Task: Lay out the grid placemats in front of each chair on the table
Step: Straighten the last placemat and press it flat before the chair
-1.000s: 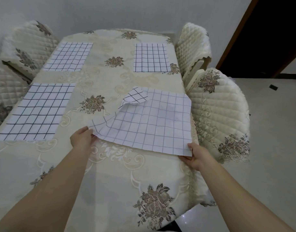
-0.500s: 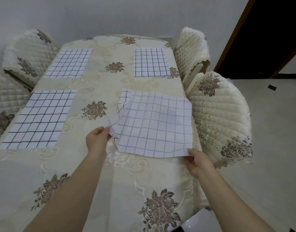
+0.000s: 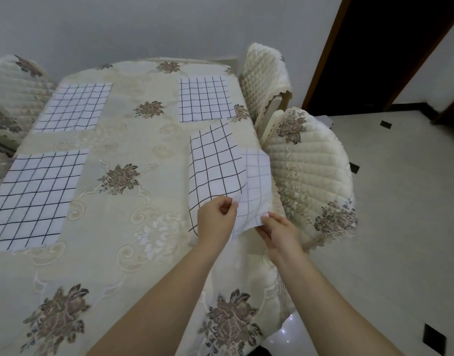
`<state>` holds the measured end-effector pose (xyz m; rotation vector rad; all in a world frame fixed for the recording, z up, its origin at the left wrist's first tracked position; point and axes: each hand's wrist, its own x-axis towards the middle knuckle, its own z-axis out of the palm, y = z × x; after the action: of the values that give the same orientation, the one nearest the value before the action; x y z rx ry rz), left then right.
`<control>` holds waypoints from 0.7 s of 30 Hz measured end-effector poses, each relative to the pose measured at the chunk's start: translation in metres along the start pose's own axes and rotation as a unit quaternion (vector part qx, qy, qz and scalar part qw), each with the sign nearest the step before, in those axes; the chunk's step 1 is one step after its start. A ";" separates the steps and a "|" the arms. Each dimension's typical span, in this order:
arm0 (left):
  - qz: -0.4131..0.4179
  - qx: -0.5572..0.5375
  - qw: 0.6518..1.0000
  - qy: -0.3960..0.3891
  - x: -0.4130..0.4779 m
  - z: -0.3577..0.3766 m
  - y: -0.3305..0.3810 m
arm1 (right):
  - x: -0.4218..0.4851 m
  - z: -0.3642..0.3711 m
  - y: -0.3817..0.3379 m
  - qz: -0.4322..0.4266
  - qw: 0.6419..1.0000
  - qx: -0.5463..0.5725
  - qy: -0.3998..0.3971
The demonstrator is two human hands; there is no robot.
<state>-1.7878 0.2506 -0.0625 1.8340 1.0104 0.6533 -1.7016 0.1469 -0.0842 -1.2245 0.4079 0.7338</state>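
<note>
Grid placemat (image 3: 215, 165) half-folded on desk (image 3: 105, 265) | left grip (image 3: 215, 218) pinches near edge | right grip (image 3: 277, 231) pinches corner beside it

On the bench (image 3: 97, 265), a cream cloth is being shown, with tone-on-tone scrollwork and brown-grey flower clusters. 
On the three flat placemats (image 3: 33, 199) (image 3: 74, 106) (image 3: 205, 98), white is being displayed, crossed by a dark grid. 
On the near-right placemat (image 3: 215, 173), a bold black grid on white is being presented by one face and a faint lilac-grey grid by the other. 
On the chair covers (image 3: 310, 176) (image 3: 264, 70) (image 3: 12, 98), quilted cream is being displayed, with brown floral motifs. 
The pale beige floor (image 3: 400, 201) is being broken by small black insets. 
The wall (image 3: 143, 27) is being recorded as pale grey, the door frame (image 3: 326, 47) as brown.
</note>
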 end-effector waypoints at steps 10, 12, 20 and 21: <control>0.079 0.102 0.984 -0.121 -0.028 0.040 0.012 | -0.008 -0.017 -0.009 -0.006 1.000 0.000 -0.027; 0.113 0.145 0.974 -0.131 -0.032 0.046 0.011 | -0.007 -0.021 -0.009 -0.003 1.000 0.003 -0.020; 0.212 0.182 0.944 -0.176 -0.046 0.057 0.005 | 0.000 -0.032 -0.005 0.000 1.000 -0.012 0.004; 0.218 0.173 0.943 -0.180 -0.047 0.057 0.003 | 0.001 -0.034 -0.005 -0.003 1.000 -0.016 0.009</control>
<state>-1.7676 0.1836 -0.0859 2.4151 0.4946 0.3818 -1.6939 0.1141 -0.0913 -1.2638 0.4093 0.7270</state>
